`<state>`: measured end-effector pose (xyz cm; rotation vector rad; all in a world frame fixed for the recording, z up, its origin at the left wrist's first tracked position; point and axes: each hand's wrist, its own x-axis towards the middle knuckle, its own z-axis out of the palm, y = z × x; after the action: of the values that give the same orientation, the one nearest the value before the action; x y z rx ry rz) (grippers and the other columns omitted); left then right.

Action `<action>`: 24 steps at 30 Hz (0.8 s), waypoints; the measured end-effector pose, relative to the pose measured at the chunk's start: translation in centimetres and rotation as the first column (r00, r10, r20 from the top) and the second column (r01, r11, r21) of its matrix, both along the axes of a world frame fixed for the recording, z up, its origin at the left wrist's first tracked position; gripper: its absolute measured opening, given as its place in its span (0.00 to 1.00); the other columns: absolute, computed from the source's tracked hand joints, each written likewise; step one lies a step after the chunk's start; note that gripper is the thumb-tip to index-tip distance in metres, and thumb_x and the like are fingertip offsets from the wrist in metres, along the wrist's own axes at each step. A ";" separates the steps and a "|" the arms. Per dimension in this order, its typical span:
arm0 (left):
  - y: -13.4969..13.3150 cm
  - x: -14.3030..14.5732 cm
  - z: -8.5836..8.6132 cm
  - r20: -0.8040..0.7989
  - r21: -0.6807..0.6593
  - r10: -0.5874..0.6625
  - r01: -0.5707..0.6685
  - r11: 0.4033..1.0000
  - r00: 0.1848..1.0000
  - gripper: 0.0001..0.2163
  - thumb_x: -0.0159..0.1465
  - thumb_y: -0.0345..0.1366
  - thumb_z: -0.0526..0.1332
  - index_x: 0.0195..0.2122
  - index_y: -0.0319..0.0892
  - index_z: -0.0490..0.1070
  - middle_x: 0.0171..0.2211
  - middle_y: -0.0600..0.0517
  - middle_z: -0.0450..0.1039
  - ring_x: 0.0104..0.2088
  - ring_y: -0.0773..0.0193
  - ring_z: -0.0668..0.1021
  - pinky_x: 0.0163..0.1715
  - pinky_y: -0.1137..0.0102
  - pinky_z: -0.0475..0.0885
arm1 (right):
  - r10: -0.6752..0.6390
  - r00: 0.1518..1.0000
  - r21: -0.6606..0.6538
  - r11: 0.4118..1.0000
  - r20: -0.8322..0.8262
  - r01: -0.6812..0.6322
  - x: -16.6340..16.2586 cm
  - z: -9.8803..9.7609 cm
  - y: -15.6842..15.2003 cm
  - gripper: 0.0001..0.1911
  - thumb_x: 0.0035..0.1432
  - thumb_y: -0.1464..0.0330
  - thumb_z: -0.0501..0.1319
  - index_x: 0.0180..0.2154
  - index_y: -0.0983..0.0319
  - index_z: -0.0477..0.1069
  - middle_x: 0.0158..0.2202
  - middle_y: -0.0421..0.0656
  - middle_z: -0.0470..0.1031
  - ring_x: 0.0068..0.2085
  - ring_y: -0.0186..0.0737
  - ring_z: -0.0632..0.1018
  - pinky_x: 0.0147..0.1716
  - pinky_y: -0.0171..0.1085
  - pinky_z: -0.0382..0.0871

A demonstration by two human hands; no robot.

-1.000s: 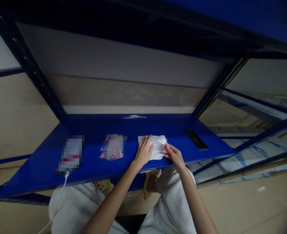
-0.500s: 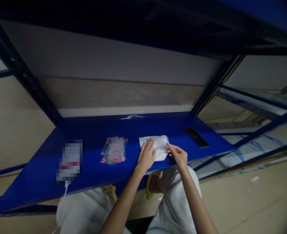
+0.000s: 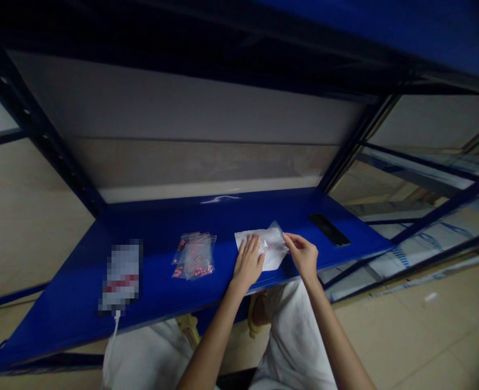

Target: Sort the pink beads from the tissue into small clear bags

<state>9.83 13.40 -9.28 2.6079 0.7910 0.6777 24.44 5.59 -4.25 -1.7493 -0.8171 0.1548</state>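
Left hand [image 3: 250,261] flat, pinning clear bag stack [image 3: 267,248] at frame centre; right hand [image 3: 304,255] pinches top bag's right edge, lifting it. Stack's long axis runs left-right along shelf [image 3: 81,281].

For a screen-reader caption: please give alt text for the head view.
On a blue metal shelf, the left hand presses flat on a white sheet under a clear plastic bag whose right edge the right hand pinches. Clear bags of pink beads lie left, a black phone right.
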 end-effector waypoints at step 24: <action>0.2 -0.2 0.3 0.039 -0.064 0.020 -0.018 0.998 0.999 0.23 0.66 0.36 0.47 0.61 0.32 0.52 0.62 0.42 0.54 0.64 0.55 0.53 0.63 0.56 0.52 | -0.030 0.971 -0.057 0.997 0.237 0.044 -2.0 -3.1 1.4 0.19 0.53 0.54 0.59 0.36 0.62 0.77 0.35 0.47 0.79 0.34 0.43 0.78 0.32 0.37 0.69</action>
<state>9.67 13.56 -8.98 2.5254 0.8126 0.6960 22.41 7.03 -7.31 -1.8637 -0.9590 -0.0554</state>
